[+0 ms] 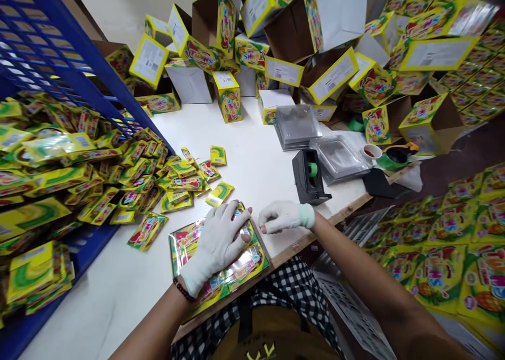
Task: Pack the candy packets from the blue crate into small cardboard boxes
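Note:
My left hand, in a white glove, lies spread on top of a shrink-wrapped stack of yellow printed packets at the table's near edge. My right hand, also white-gloved, has its fingers loosely curled and holds nothing. Its fingertips sit just right of the stack's upper corner. Loose yellow packets lie scattered on the white table to the left of my hands, the nearest one a short way above the stack.
A blue crate heaped with packets stands at left. Yellow cartons are piled at the table's far side. A black tape dispenser, clear plastic trays and a small cup stand at right. More packets lie beyond the table's right edge.

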The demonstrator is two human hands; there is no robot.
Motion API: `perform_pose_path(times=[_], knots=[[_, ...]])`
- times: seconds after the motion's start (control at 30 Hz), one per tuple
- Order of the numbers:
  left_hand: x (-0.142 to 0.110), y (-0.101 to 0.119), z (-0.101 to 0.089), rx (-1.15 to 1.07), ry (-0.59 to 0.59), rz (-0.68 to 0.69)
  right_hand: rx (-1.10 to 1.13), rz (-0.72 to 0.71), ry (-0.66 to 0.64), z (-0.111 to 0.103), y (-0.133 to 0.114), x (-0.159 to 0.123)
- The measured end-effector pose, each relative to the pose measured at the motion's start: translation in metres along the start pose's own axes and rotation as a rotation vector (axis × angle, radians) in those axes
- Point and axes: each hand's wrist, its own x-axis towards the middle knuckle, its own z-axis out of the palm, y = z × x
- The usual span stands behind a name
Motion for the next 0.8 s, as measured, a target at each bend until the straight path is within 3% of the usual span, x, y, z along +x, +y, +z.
perform_pose_path(times=[0.1,0.2,0.33,0.43,0.53,0.6,0.7,0.77,0.8], knots=[[0.001,0.004,-0.001,0.003,0.010,-0.045,-0.025,0.069,-0.078,-0.007,0.016,0.029],[0.002,0.006,-0.002,0.017,0.008,-0.068,0.073,0.122,-0.084,-0.007,0.035,0.037],[0.003,0.009,-0.007,0.039,0.008,-0.035,0.208,0.247,-0.012,0.008,0.052,0.036],[-0.009,0.015,-0.017,0.029,-0.039,0.121,0.206,0.277,0.122,0.027,0.057,0.031],[-0.045,0.019,-0.024,-0.042,-0.125,0.280,0.097,0.212,0.403,0.039,0.054,0.010],[-0.079,0.015,-0.022,-0.048,-0.122,0.313,-0.042,0.108,0.636,0.037,0.047,-0.018],[-0.121,0.000,-0.009,0.012,0.011,0.294,-0.246,-0.016,1.098,0.013,0.040,-0.074],[-0.129,-0.009,0.002,0.024,0.111,0.322,-0.391,-0.030,1.441,-0.010,0.041,-0.106],[-0.126,-0.011,0.006,0.021,0.145,0.343,-0.450,-0.020,1.531,-0.022,0.044,-0.117]])
